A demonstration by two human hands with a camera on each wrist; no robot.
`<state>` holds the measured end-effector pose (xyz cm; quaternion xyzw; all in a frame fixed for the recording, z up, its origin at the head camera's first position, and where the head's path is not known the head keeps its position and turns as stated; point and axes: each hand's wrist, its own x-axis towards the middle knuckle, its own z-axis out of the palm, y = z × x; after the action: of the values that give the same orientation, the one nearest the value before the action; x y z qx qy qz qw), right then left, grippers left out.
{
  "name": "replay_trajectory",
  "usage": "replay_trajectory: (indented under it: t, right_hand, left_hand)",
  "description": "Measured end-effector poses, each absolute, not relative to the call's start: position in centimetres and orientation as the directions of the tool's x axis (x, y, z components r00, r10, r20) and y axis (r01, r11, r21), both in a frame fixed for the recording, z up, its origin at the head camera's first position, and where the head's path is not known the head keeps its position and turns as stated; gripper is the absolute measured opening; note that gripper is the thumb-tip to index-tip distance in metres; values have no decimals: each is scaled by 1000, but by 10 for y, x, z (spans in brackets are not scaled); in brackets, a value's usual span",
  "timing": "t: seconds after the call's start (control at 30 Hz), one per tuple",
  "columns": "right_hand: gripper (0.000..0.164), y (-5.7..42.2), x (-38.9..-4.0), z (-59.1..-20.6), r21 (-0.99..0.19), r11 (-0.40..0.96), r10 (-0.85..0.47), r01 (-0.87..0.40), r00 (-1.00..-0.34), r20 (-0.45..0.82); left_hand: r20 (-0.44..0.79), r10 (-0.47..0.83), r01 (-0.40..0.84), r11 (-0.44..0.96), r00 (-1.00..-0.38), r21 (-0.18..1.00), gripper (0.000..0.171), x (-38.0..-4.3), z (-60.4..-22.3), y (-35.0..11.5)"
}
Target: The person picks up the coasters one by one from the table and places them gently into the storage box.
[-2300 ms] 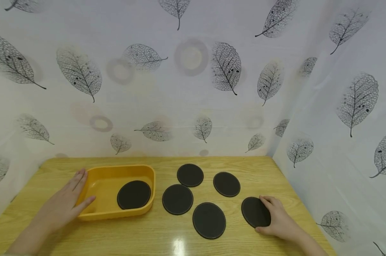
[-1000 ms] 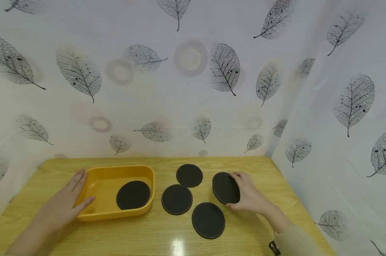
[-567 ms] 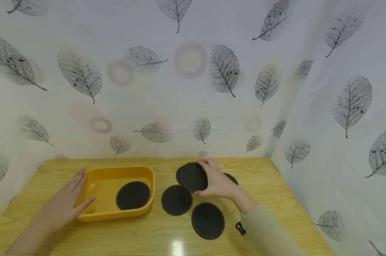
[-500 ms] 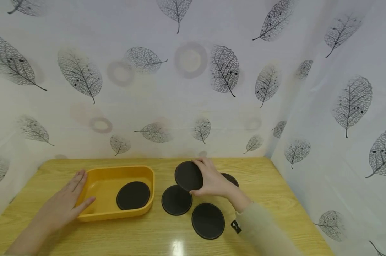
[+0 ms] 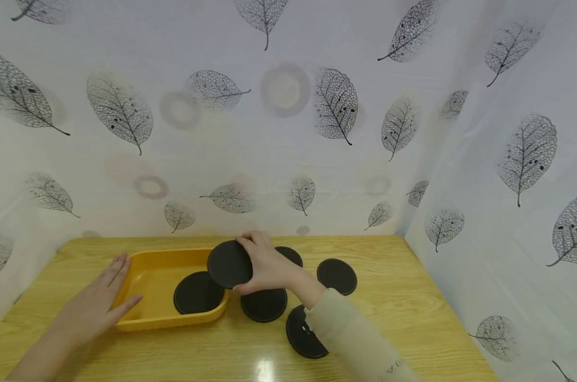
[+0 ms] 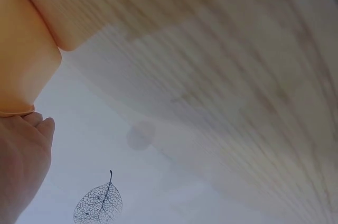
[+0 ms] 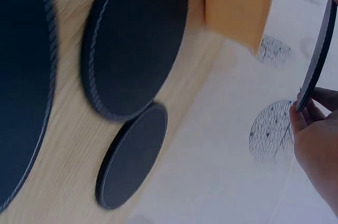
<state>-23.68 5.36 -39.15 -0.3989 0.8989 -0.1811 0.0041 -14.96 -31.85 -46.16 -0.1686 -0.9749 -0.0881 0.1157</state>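
Observation:
My right hand [image 5: 269,265] pinches a round black coaster [image 5: 229,264] by its edge, thumb below and fingers above. It holds the coaster, slightly tilted, over the right end of a yellow tray [image 5: 154,322]. In the right wrist view, the held coaster [image 7: 318,49] appears nearly edge-on, clear of the table. Another black coaster [image 5: 197,293] lies inside the tray at its right side. My left hand [image 5: 89,300] rests on the tray's left rim with fingers straight and thumb spread. In the left wrist view, fingertips of the left hand [image 6: 24,160] touch the tray's edge.
Several more coasters lie on the wooden table [image 5: 398,318] right of the tray: a back one [image 5: 290,255], a near one [image 5: 264,306], a right one [image 5: 337,276] and a front one [image 5: 302,334] partly under the sleeve. A leaf-printed curtain [image 5: 288,138] encloses the back and sides.
My right hand took the coaster from the far right, carried it left over the others, and has brought it above the tray's right end. The left hand and tray stay put.

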Motion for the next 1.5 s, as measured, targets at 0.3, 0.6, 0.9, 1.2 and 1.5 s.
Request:
replay_trajectory:
  t: [0.3, 0.6, 0.9, 1.2, 1.5]
  right_hand:
    - [104, 1, -233, -403, -274, 596, -759, -755, -641, 115]
    - [106, -31, -228, -418, -250, 615, -761, -748, -646, 59]
    - [104, -46, -224, -430, -218, 646, -750, -731, -662, -5]
    - [100, -51, -221, -427, -194, 703, -707, -684, -702, -89]
    - [96, -59, -220, -430, 66, 726, -677, -684, -729, -101]
  left_hand:
    - [260, 305, 350, 926, -916, 145, 85, -150, -462, -320]
    - [243, 295, 339, 926, -924, 166, 85, -151, -463, -322]
    - [263, 302, 351, 922, -916, 164, 85, -150, -464, -324]
    - [246, 308, 353, 920, -919, 167, 84, -147, -461, -322]
    - [257, 317, 362, 920, -913, 153, 83, -149, -462, -319]
